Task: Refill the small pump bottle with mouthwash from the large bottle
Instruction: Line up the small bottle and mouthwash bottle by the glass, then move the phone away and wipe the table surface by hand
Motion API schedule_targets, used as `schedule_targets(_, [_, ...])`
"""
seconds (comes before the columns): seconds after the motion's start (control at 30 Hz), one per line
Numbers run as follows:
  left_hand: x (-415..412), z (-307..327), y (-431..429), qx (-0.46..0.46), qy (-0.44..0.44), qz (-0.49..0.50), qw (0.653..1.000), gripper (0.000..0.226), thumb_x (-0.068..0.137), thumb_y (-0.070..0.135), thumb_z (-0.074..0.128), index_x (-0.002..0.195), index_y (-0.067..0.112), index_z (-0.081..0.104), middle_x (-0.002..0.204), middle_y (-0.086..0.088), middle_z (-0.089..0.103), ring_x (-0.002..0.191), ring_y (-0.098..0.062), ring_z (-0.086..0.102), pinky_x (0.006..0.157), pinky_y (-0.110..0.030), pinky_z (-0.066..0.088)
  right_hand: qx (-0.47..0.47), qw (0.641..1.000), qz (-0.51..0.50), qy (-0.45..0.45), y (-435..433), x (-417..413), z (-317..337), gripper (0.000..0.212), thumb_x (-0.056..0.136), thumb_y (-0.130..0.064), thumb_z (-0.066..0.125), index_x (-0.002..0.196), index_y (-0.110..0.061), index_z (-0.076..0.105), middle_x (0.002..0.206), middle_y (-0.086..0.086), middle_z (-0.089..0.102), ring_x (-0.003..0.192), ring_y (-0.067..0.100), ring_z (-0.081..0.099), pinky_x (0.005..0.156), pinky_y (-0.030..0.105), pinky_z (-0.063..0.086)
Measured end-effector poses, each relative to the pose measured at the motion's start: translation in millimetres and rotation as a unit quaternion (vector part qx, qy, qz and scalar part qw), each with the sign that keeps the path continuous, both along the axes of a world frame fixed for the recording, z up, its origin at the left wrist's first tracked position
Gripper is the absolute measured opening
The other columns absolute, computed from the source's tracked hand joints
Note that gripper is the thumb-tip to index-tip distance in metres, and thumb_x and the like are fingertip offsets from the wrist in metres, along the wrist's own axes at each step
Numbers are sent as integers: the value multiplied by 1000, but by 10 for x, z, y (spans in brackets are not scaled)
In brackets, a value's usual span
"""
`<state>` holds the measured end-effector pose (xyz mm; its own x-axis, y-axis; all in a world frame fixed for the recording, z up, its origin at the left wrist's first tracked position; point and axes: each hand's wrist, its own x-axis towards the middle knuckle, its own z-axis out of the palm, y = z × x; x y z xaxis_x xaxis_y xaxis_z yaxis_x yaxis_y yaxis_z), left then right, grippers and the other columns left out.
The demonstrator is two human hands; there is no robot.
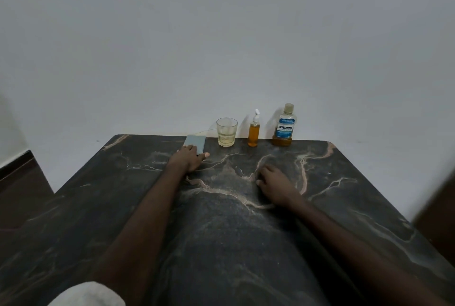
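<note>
The small pump bottle point(253, 133) stands upright at the far edge of the table point(246, 244), a slim clear cylinder nearly full of amber liquid under a white pump head. Just to its right, apart from it, stands the large bottle point(284, 123) – clear, broad-shouldered plastic with a blue-and-white label, a capped neck and only a shallow amber layer at its base. To the left is a faceted glass tumbler point(226, 131) holding a little pale yellow liquid. The tabletop is dark polished stone with pinkish-white veins and rounded corners. The left hand point(189, 160) lies relaxed with its fingers on a flat grey-blue slab point(196, 142) – a thin cable trails from it. The right hand point(270, 184) rests on the stone, fingers loosely curled, holding nothing.
</note>
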<state>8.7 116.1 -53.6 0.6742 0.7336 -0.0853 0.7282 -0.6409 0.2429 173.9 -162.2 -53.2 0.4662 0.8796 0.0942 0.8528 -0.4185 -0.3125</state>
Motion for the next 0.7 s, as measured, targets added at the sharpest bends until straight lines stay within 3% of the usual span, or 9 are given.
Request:
schedule_targets(0.17, [-90, 77, -140, 27, 15, -14, 999, 80, 103, 67, 29, 156, 9, 39, 166, -12, 33, 152, -31, 34, 121, -48, 32, 6, 1000, 18, -12, 150, -217, 14, 33, 107, -32, 52, 136, -20, 60, 154, 6, 48, 137, 22, 49, 118, 48, 40])
schedule_targets(0.47, [-306, 96, -675, 95, 22, -25, 995, 69, 105, 58, 34, 152, 9, 46, 159, -13, 45, 142, -32, 46, 114, -46, 42, 1, 999, 33, -35, 264, -594, 105, 44, 107, -30, 51, 149, -16, 52, 164, 10, 39, 152, 25, 35, 127, 48, 29])
schedule_targets(0.7, [-500, 139, -1061, 80, 16, -30, 996, 66, 103, 60, 36, 140, 9, 57, 148, -14, 56, 132, -30, 54, 108, -43, 46, -1, 998, 35, -51, 129, -700, 170, 47, 107, -30, 52, 152, -16, 48, 166, 9, 38, 154, 25, 34, 128, 48, 26])
